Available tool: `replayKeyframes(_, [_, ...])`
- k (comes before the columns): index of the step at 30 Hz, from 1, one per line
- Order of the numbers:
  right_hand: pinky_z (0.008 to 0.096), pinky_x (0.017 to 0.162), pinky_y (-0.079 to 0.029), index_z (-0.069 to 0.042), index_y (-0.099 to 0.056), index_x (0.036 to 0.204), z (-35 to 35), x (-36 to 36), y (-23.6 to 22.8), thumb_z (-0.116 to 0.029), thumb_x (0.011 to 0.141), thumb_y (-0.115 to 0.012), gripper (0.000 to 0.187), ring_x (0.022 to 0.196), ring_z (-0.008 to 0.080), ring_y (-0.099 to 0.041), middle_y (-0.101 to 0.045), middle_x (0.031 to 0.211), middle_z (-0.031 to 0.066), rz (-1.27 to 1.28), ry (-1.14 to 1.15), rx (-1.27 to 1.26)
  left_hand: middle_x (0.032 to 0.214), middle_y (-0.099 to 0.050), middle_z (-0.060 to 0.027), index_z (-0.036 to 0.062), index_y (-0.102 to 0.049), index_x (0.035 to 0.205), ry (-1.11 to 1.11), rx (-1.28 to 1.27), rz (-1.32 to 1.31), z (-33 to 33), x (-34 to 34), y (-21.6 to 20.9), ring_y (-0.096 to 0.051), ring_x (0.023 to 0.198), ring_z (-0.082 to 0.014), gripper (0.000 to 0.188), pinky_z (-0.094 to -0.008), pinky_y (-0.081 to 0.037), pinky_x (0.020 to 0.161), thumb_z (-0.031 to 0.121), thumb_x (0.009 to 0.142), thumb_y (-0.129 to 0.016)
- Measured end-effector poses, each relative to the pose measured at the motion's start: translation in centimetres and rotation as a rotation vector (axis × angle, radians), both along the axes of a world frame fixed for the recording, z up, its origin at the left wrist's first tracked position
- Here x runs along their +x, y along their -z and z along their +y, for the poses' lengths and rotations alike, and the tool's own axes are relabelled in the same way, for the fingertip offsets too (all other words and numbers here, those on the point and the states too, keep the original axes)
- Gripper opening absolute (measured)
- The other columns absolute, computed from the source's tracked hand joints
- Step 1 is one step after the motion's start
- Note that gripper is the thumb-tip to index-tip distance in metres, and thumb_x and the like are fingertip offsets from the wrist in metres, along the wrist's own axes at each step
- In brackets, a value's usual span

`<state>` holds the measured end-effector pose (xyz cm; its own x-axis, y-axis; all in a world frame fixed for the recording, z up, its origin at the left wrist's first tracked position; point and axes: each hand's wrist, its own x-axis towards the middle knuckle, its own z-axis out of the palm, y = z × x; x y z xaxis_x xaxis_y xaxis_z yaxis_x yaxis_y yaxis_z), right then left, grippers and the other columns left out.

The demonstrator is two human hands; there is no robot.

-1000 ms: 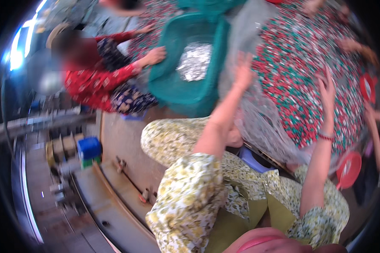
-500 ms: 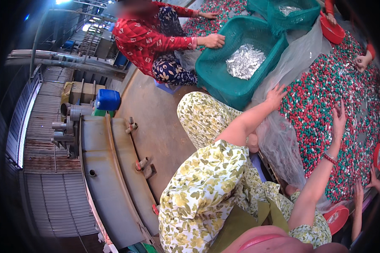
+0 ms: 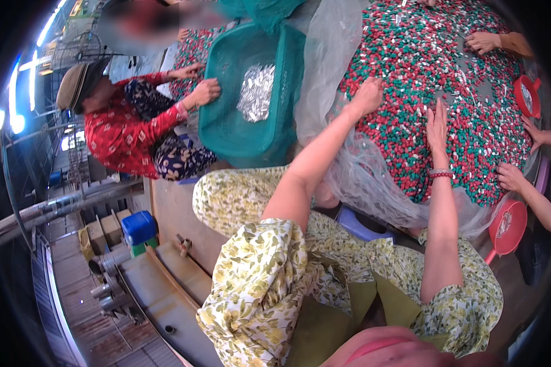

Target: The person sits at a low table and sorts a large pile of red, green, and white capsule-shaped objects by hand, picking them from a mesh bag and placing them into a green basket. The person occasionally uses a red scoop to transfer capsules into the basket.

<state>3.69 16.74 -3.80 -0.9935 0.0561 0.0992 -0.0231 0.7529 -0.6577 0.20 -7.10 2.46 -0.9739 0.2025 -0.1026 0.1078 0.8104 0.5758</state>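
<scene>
A wide heap of small red, green and white pieces [image 3: 404, 147] is spread before me; their exact kind is too small to tell. My left hand [image 3: 366, 98] is over the heap's left part with its fingers curled in; anything inside them is hidden. My right hand [image 3: 436, 127], above a beaded bracelet, lies on the heap with fingers stretched out and together, holding nothing. Left of my left hand, beyond clear plastic sheeting [image 3: 327, 61], stands a teal basket [image 3: 226, 131] with shiny silvery-white pieces [image 3: 256, 92] inside.
A person in a red patterned top [image 3: 119, 128] sits at left, one hand at the basket's rim. Other people's hands [image 3: 483, 43] work along the heap's right side. Red strainers [image 3: 509, 229] with handles stand at the right edge. A blue jerrycan [image 3: 139, 227] is at far left.
The view has swung right, so the basket and the other person appear further left. My left hand has moved from the sheeting's edge onto the heap and its fingers have curled.
</scene>
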Motion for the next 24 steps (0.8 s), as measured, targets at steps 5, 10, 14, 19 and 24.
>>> replayKeyframes(5, [0.0396,0.104,-0.03,-0.005,-0.037,0.135,1.1,-0.9,-2.0,-0.013,0.089,-0.044,0.047,0.124,0.0339,-0.038,-0.041,0.133,0.0192,0.03,0.114,-0.154,0.13,-0.039,-0.0285,-0.0096,-0.036,0.128,-0.163,0.223,0.344,2.5,-4.0,6.4,-0.033,0.126,-0.0415,0.053,-0.0447,-0.025,0.107,0.015,0.085,-0.054])
replayKeyframes(10, [0.0381,0.099,-0.036,-0.005,-0.048,0.127,0.4,-2.6,-3.8,-0.005,0.085,-0.046,0.042,0.118,0.0318,-0.045,-0.05,0.124,0.0166,0.217,0.143,-0.139,0.113,-0.053,-0.0291,-0.0065,-0.049,0.115,-0.276,0.163,0.247,-9.0,-13.9,9.6,-0.05,0.109,-0.0402,0.038,-0.0432,-0.039,0.095,0.002,0.078,-0.046])
replayKeyframes(14, [0.034,0.089,-0.042,-0.005,-0.055,0.119,1.5,-4.6,-3.5,-0.005,0.085,-0.047,0.035,0.102,0.0278,-0.055,-0.057,0.111,0.0129,0.144,0.269,-0.238,0.106,-0.058,-0.0261,-0.0041,-0.055,0.108,-0.344,-0.208,-0.027,-13.4,-19.1,5.7,-0.056,0.099,-0.0408,0.034,-0.0446,-0.046,0.085,0.013,0.079,-0.049])
replayKeyframes(19, [0.0293,0.089,-0.042,-0.006,-0.055,0.122,-1.0,-6.9,-5.0,-0.006,0.089,-0.044,0.034,0.103,0.017,-0.055,-0.059,0.114,0.0077,0.094,0.185,-0.396,0.115,-0.054,-0.0257,0.0028,-0.051,0.119,-0.28,-0.037,0.063,-11.5,-22.0,7.7,-0.051,0.105,-0.0438,0.043,-0.0468,-0.041,0.092,0.031,0.09,-0.037])
replayKeyframes(24, [0.0312,0.088,-0.042,-0.002,-0.051,0.124,0.9,-7.9,-3.8,-0.013,0.09,-0.047,0.037,0.103,0.0201,-0.056,-0.058,0.115,0.0151,0.081,0.249,-0.245,0.124,-0.046,-0.0301,-0.0031,-0.045,0.125,-0.491,0.119,-0.188,-5.9,-21.8,9.1,-0.043,0.116,-0.0446,0.058,-0.0447,-0.034,0.1,0.043,0.094,-0.028])
